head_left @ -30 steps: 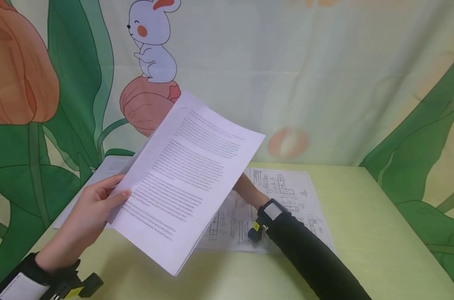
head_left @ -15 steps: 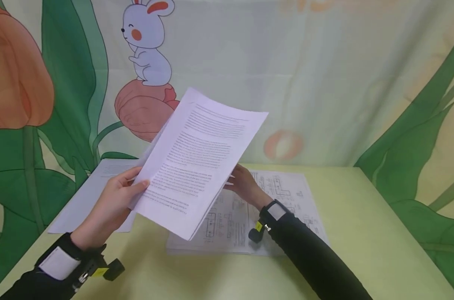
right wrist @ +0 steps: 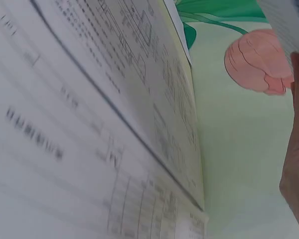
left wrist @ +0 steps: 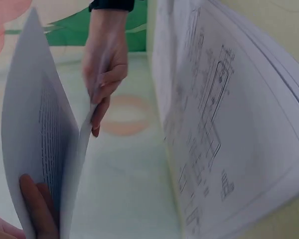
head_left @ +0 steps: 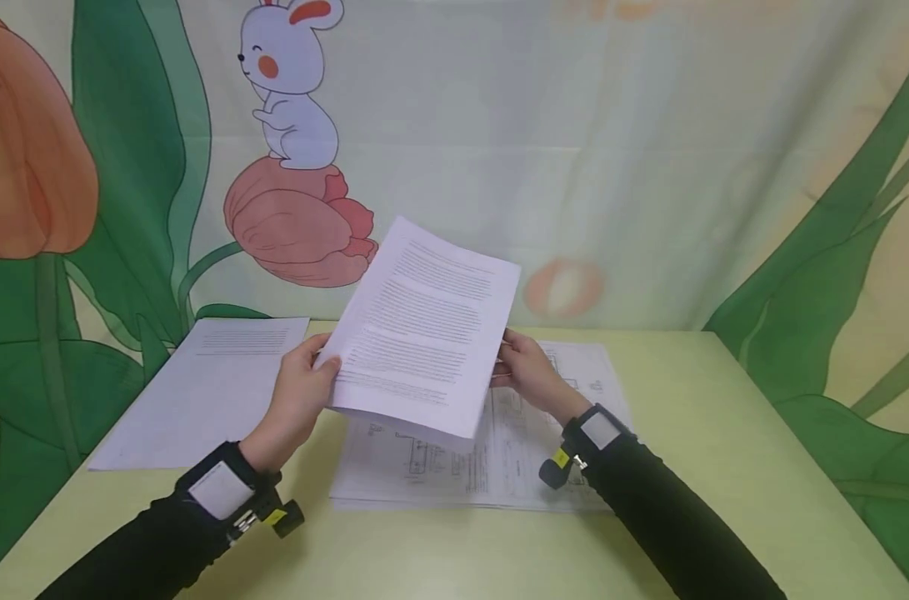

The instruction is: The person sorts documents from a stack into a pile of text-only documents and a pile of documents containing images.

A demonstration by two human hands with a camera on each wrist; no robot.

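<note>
Printed sheets of paper (head_left: 424, 333), several lines of text on the top one, are held up in the air at a tilt. My left hand (head_left: 295, 400) grips their left edge, thumb on the front and fingers behind. At the right edge, my right hand (head_left: 535, 377) holds the sheets, its fingers partly hidden behind them. The left wrist view shows the right hand (left wrist: 107, 69) pinching a page edge, and a gap between the held pages (left wrist: 27, 109). Below lies a stack of sheets with technical drawings (head_left: 551, 483), partly covered from view.
Another printed page (head_left: 192, 408) lies flat at the left of the yellow-green table (head_left: 724, 467). A curtain (head_left: 649, 167) with a rabbit and tulips hangs behind the table's back edge.
My left hand has moved right and the held sheets have come lower and turned more upright. The right hand has come out from behind them to their right edge. The left page is more exposed.
</note>
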